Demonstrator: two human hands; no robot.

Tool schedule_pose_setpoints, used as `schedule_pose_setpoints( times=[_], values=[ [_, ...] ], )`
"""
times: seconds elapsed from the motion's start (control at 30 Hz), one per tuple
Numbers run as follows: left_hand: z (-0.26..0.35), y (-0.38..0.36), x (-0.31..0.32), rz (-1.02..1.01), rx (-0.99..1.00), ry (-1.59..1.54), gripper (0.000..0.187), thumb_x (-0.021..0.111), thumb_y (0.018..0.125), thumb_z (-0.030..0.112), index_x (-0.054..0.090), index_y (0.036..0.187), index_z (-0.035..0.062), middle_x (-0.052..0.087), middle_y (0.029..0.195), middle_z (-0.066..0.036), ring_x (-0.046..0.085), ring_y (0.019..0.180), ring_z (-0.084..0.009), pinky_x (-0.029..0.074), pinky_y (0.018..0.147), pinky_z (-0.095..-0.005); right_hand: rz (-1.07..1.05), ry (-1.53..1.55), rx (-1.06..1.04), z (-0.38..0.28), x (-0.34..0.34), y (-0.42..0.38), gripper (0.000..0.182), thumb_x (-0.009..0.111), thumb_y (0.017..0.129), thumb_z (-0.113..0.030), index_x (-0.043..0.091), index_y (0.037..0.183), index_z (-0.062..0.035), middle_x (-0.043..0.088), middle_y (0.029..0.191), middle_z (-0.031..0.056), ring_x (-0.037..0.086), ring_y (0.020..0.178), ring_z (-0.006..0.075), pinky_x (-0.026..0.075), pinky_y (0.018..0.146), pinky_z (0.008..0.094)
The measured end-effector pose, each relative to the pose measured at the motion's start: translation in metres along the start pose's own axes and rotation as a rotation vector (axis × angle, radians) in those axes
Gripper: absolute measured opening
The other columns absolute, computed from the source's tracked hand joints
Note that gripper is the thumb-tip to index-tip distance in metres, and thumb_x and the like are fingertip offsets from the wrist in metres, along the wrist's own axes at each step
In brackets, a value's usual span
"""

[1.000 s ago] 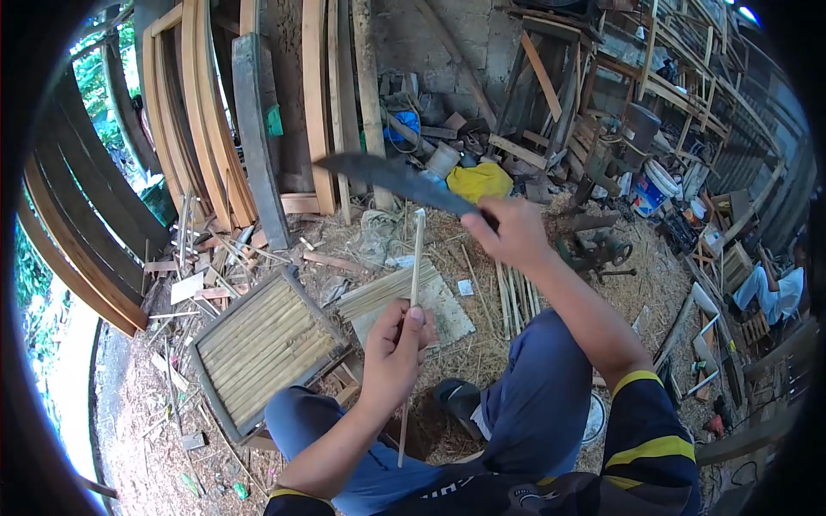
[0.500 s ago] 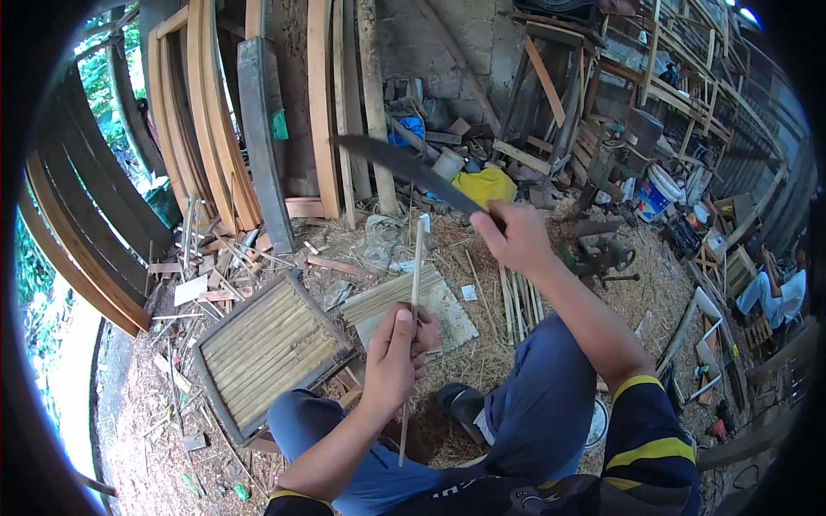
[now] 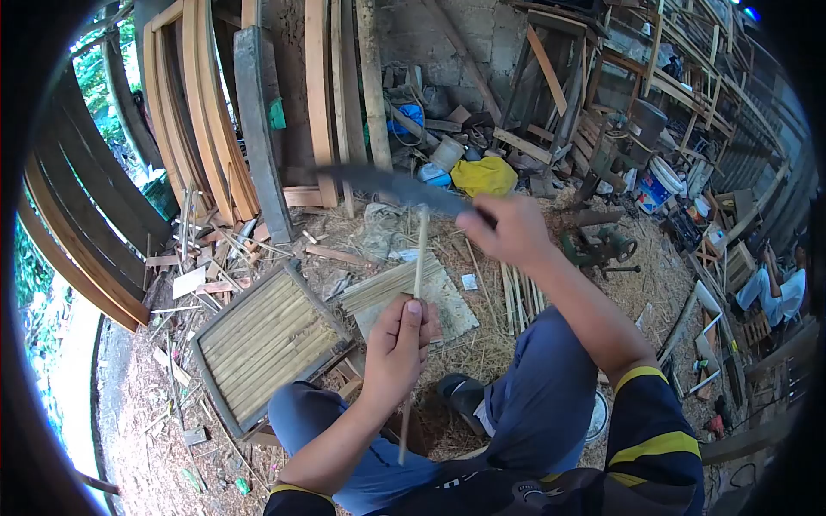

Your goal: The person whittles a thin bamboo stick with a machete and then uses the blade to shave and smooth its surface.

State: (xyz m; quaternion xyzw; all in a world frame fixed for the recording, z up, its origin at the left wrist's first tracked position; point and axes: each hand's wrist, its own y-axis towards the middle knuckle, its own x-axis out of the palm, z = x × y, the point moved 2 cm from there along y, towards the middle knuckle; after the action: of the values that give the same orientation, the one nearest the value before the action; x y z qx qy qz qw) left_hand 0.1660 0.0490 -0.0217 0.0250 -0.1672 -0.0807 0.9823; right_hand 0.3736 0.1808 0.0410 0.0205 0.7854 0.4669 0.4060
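Gripping a thin bamboo stick [image 3: 414, 292] upright, the left hand [image 3: 397, 348] is closed around its middle with the thumb pressed along the shaft, held out above the lap and blue trousers [image 3: 542, 404]. The right hand [image 3: 509, 228] is wrapped tight around the handle of a long dark knife [image 3: 387, 185], whose blurred blade crosses right at the stick's upper tip. To pare well, it seems best to keep the blade at a shallow angle, stroke away from the body, and hold the left fingers well below the edge. On the straw-covered ground beyond lie a bundle of finished sticks [image 3: 387, 285] and a slatted bamboo panel [image 3: 267, 344].
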Motion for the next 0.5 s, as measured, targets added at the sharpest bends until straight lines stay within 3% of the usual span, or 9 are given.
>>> schedule_pose_setpoints(
  times=[0.07, 0.13, 0.33, 0.5],
  values=[
    [0.0, 0.0, 0.002, -0.005, -0.017, 0.012, 0.027, 0.044, 0.113, 0.028, 0.053, 0.097, 0.0082, 0.043, 0.069, 0.007, 0.032, 0.052, -0.0001, 0.026, 0.044, -0.0207, -0.009, 0.034, 0.203, 0.026, -0.003, -0.003, 0.049, 0.069, 0.092, -0.052, 0.067, 0.081, -0.0047, 0.056, 0.055, 0.013, 0.063, 0.052, 0.0311, 0.045, 0.05, 0.0401],
    [0.008, -0.001, 0.003, 0.014, -0.068, 0.003, 0.027, 0.044, 0.113, 0.027, 0.053, 0.097, 0.0081, 0.043, 0.07, 0.007, 0.033, 0.053, -0.0004, 0.027, 0.045, -0.0208, -0.024, 0.004, 0.07, 0.011, -0.008, -0.005, 0.049, 0.07, 0.092, -0.053, 0.067, 0.081, -0.0049, 0.058, 0.057, 0.0125, 0.063, 0.053, 0.0308, 0.045, 0.05, 0.04],
    [0.0, 0.003, 0.003, 0.042, 0.035, 0.058, 0.027, 0.042, 0.113, 0.034, 0.048, 0.1, 0.0114, 0.035, 0.068, 0.006, 0.028, 0.049, -0.0017, 0.023, 0.041, -0.0202, -0.111, -0.161, -0.341, -0.033, 0.003, -0.013, 0.053, 0.072, 0.088, -0.055, 0.055, 0.071, -0.0076, 0.055, 0.06, 0.0108, 0.06, 0.052, 0.0332, 0.046, 0.051, 0.0418],
    [0.011, -0.006, 0.006, -0.012, -0.053, -0.011, 0.027, 0.042, 0.114, 0.027, 0.05, 0.097, 0.0083, 0.042, 0.069, 0.007, 0.034, 0.054, -0.0005, 0.028, 0.046, -0.0201, 0.055, -0.06, 0.021, 0.015, 0.0, -0.007, 0.053, 0.069, 0.092, -0.055, 0.059, 0.071, -0.0081, 0.055, 0.055, 0.0104, 0.061, 0.049, 0.0327, 0.046, 0.049, 0.0415]
  ],
)
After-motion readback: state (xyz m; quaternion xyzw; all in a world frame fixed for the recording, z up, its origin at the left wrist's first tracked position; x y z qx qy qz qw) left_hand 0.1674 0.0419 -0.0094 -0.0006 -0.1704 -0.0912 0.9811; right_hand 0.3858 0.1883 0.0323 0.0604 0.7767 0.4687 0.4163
